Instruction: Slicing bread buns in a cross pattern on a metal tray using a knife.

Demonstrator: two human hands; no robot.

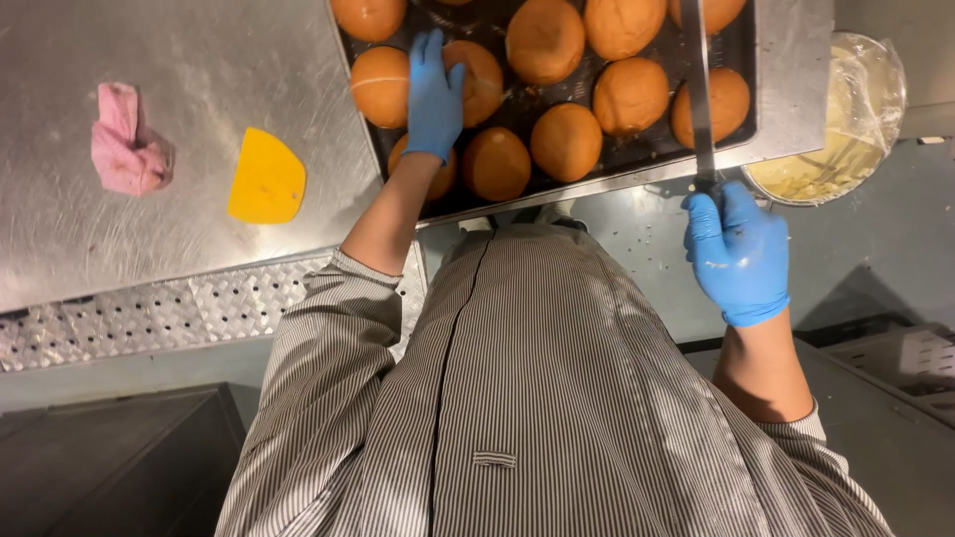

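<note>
My left hand (pixel 435 94), in a blue glove, rests flat on a round brown bun (pixel 480 80) in a dark baking tray (pixel 637 164). Several more buns fill the tray, such as one (pixel 567 141) just to the right. My right hand (pixel 738 251), also gloved in blue, grips the handle of a long knife (pixel 696 80). The blade lies over the right side of the tray, beside another bun (pixel 726 104).
A pink cloth (pixel 127 144) and a yellow plastic scraper (pixel 266 179) lie on the steel table (pixel 149 60) to the left. A bowl of pale cream covered in plastic film (pixel 846 129) sits right of the tray. My striped jacket fills the lower view.
</note>
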